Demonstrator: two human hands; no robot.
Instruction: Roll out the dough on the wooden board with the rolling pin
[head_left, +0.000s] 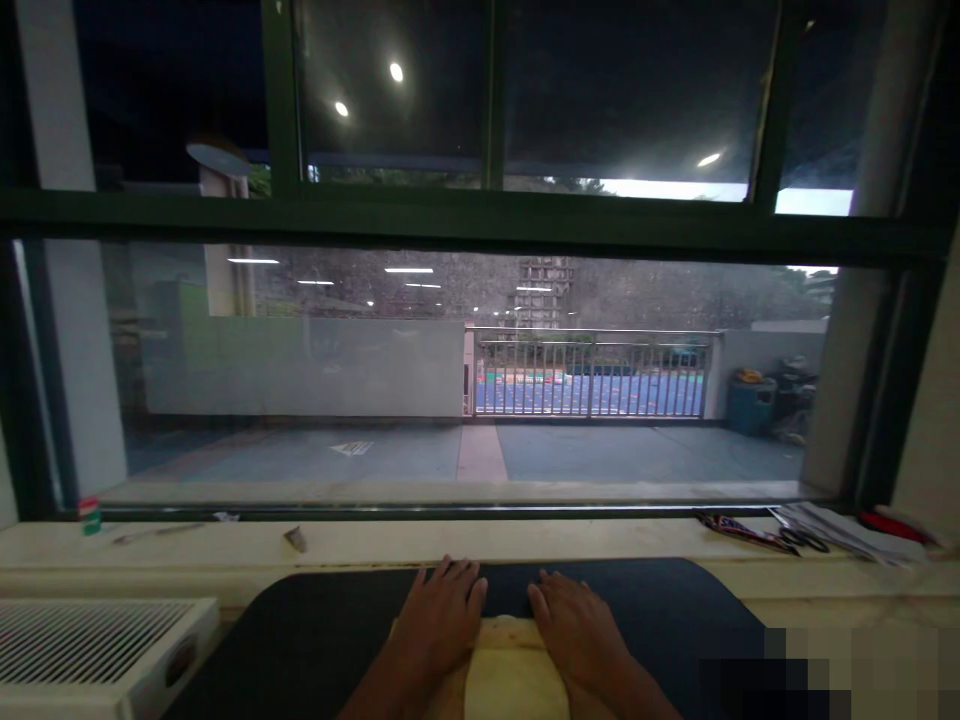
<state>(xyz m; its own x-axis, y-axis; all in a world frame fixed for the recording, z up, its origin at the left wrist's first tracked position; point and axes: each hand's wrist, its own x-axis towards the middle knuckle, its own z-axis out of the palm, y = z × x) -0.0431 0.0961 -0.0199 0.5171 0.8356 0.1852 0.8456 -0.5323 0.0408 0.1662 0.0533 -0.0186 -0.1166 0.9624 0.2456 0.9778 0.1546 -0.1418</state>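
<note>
My left hand [444, 620] lies palm down with its fingers stretched forward at the far edge of a dark, round-cornered padded surface [300, 640]. Mirroring it, my right hand [577, 625] is also palm down, fingers extended and angled inward. Between the two hands is a smooth, pale cream object [516, 670], rounded at its far end. Both hands are beside it and seem to touch its sides; its kind I cannot make out. Neither hand grips anything that shows. The palms are hidden.
Beyond the padded surface runs a pale window sill [495, 540]. On it are a small green jar with a red lid [89, 515], scissors [804, 538], a dark wrapper [742, 532] and papers [847, 530]. A white radiator [112, 650] stands at left, under a large window.
</note>
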